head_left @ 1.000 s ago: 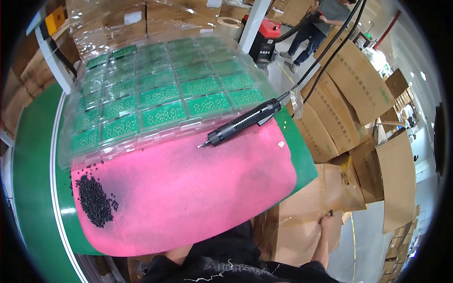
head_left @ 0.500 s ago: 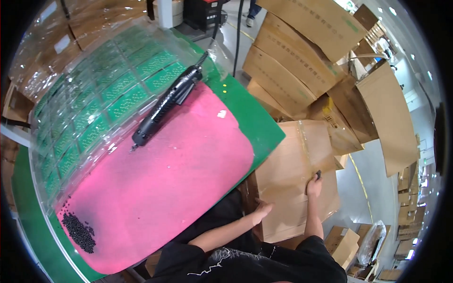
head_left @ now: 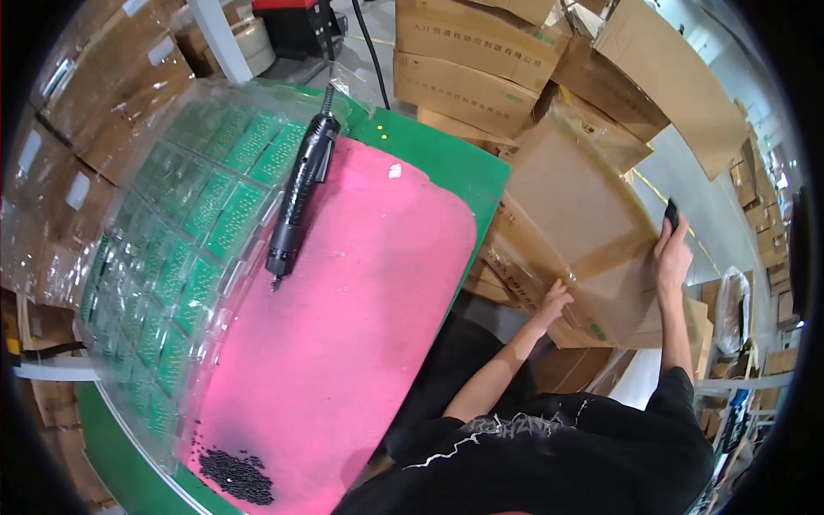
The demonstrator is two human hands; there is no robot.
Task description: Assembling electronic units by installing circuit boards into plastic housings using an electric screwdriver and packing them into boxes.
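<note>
A taped brown cardboard carton [head_left: 592, 215] is tilted at the right of the workbench, with clear tape along its edges. Against its near side lies my left hand [head_left: 552, 307], fingers spread and touching the cardboard. My right hand [head_left: 672, 257] is raised by the carton's right edge, closed round a small black tool [head_left: 672, 213] that pokes up above the fingers. Its exact kind cannot be made out. The carton's underside is hidden.
A black electric screwdriver [head_left: 302, 193] lies on a pink mat [head_left: 343, 309] beside plastic-covered trays of green circuit boards [head_left: 184, 215]. Small black screws [head_left: 236, 476] are heaped at the mat's near corner. Stacked cartons [head_left: 468, 90] rise behind the bench's green top [head_left: 485, 180].
The view has turned right. The carton has gone from lying flatter to tilted, showing a printed side. My right hand has moved off its top to beyond its right edge, still gripping the black tool.
</note>
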